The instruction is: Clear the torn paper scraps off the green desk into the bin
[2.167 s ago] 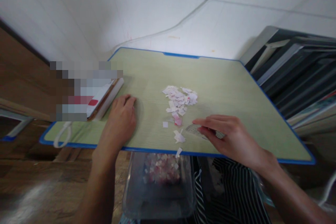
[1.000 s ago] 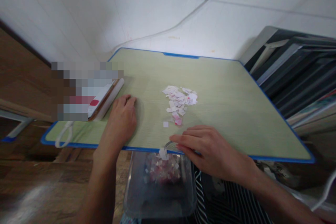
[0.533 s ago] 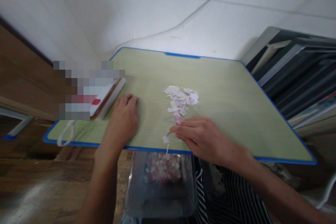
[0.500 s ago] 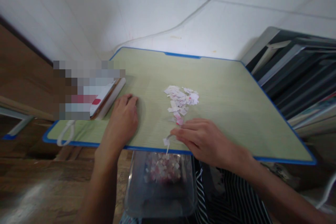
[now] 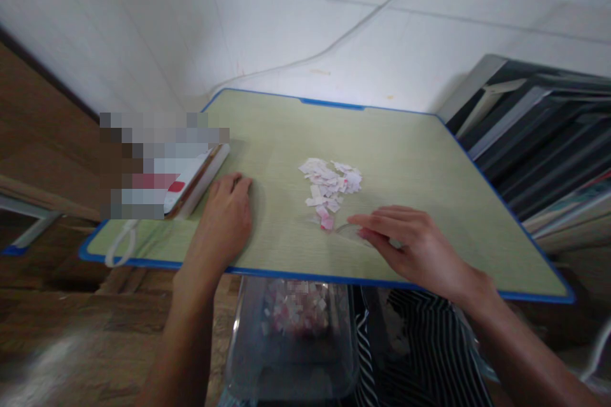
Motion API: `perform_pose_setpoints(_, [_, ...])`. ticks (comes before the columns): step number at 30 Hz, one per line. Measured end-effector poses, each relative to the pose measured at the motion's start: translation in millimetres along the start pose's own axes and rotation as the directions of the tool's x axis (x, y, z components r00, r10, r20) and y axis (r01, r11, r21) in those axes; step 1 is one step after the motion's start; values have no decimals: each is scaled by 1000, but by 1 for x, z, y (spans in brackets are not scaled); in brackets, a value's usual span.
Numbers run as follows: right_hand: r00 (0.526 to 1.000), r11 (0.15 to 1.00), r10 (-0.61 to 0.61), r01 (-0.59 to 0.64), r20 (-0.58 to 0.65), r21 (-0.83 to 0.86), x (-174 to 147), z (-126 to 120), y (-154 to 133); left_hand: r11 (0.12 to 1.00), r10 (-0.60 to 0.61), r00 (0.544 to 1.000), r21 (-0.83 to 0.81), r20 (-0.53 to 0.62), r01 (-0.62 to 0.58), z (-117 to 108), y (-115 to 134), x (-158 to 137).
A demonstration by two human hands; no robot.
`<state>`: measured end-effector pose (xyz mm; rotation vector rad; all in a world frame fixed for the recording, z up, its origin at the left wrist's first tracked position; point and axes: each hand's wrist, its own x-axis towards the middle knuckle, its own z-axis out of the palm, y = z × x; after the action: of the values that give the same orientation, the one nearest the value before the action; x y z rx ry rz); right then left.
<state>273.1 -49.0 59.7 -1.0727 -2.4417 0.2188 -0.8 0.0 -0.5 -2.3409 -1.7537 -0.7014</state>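
The left hand (image 5: pixel 224 219) lies flat and empty on the table (image 5: pixel 420 159). Right of it, a heap of paper scraps (image 5: pixel 329 183) remains – some already fill the clear tub (image 5: pixel 292 337) below. The right hand (image 5: pixel 415 248) grips a transparent scraper (image 5: pixel 347 230) just beside that heap.

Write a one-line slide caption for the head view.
Right hand presses a clear flat scraper beside paper scraps on a green table; left hand rests flat.

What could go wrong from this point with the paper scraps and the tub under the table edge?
1. The scraps are small and loose; swept with the clear scraper in the right hand, some may miss the tub and land on the floor.
2. The left hand rests flat, nowhere near the tub, so nothing steadies it.
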Motion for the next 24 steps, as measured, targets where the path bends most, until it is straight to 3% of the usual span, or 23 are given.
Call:
perform_pose_setpoints(4, [998,997,58,-59,-31,-46,4,2,7,1000,-5,1000,3,-6,5,1,0,0])
perform_pose_setpoints(8, [998,995,47,-50,35,83,6,6,2,1000,11,1000,1,-13,-11,1,-1,0])
perform_pose_setpoints(12, [987,988,150,-147,-66,40,6,8,3,1000,28,999,-9,-18,-28,1,-2,1])
perform_pose_setpoints(16, [994,989,113,-111,-6,101,5,10,5,1000,18,1000,-6,-10,-18,1,-2,1])
perform_pose_setpoints(20, [979,980,191,-186,-69,64,4,12,4,1000,9,1000,-1,-23,-9,2,-2,1])
perform_pose_setpoints(24, [988,981,156,-155,1,121,5,12,1,1000,-6,1000,-15,-26,6,2,-2,1])
